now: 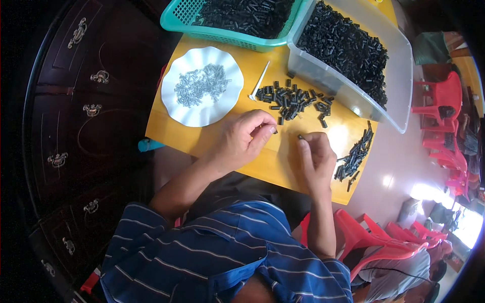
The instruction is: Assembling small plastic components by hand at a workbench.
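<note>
Over the yellow table (177, 136), my left hand (242, 139) is closed in a pinch, with only a tiny dark tip showing at its fingers. Just to its right, my right hand (318, 159) pinches a small black cylinder (301, 137) between thumb and forefinger. Beyond both hands lies a loose heap of short black cylinders (288, 100). A scalloped white plate (172, 103) on the left bears many small see-through or silvery pieces (199, 83), too fine to name. To the right of my right hand is a pile of longer, thin black pieces (355, 155).
A green plastic basket (227, 41) and a translucent tub (333, 76), both full of black parts, stand at the far side. A white pointed stick (260, 81) lies near the plate. Dark drawers (96, 106) flank the left; red chairs (444, 96) and a seated person (394, 267) are on the right.
</note>
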A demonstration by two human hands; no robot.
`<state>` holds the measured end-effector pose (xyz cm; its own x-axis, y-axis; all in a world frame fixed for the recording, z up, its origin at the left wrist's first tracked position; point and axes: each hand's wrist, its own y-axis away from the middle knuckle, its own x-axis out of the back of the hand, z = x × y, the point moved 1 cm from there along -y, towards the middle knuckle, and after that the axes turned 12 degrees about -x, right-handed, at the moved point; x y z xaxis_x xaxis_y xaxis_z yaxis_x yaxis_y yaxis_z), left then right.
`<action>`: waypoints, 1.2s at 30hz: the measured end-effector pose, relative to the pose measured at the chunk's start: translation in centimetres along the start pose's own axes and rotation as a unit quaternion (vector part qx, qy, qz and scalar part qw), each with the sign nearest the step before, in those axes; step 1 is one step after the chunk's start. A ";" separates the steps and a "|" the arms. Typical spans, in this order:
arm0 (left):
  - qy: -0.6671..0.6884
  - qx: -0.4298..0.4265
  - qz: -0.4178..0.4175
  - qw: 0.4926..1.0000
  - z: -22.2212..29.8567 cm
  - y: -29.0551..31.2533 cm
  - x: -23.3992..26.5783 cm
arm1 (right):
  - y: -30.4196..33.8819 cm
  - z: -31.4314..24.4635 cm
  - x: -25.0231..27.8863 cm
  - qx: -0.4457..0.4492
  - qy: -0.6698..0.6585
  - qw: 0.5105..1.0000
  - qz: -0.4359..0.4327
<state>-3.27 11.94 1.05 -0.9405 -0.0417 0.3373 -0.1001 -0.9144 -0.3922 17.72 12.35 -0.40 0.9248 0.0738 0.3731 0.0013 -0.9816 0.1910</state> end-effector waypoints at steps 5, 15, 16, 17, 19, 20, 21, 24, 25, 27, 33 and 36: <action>-0.008 0.052 -0.027 0.998 -0.7 0.1 -0.4 | 0.9 0.2 0.8 -0.046 -0.126 0.990 -0.032; 0.020 0.134 -0.046 0.990 -2.0 0.2 -0.5 | 1.6 -0.1 2.0 -0.044 -0.110 0.990 -0.070; 0.016 0.135 -0.051 0.989 -2.3 0.2 -0.4 | 1.6 0.0 2.1 -0.046 -0.116 0.990 -0.068; 0.044 0.147 -0.043 0.987 -2.6 0.3 -0.3 | 1.6 0.2 2.1 -0.035 -0.104 0.991 -0.080; 0.070 0.160 -0.040 0.984 -3.0 0.6 0.1 | 1.7 0.1 2.0 -0.026 -0.096 0.991 -0.090; 0.071 0.157 -0.034 0.984 -3.0 0.6 0.4 | 1.8 -0.1 2.1 -0.043 -0.106 0.988 -0.101; 0.071 0.155 -0.028 0.985 -3.0 0.7 0.5 | 1.9 -0.3 2.0 -0.061 -0.115 0.985 -0.112; 0.075 0.164 -0.014 0.984 -2.8 1.2 0.8 | 1.9 -0.1 1.9 -0.066 -0.140 0.981 -0.113; 0.073 0.164 -0.016 0.984 -2.5 1.4 0.9 | 1.9 0.0 1.8 -0.066 -0.143 0.981 -0.113; 0.074 0.189 -0.021 0.979 -1.8 1.9 1.0 | 1.9 0.1 1.8 -0.050 -0.153 0.981 -0.109; 0.023 0.193 -0.099 0.976 -0.8 4.1 1.4 | 2.0 0.0 2.0 -0.058 -0.147 0.981 -0.115; 0.038 0.180 -0.070 0.980 -0.8 3.6 0.7 | 2.0 0.0 1.9 -0.053 -0.146 0.980 -0.125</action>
<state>-4.59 8.91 -0.82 -0.9487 0.1116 0.2960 -0.1212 -0.9925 -0.0141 19.48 10.49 0.68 0.9702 0.2403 0.0305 0.2159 -0.9149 0.3412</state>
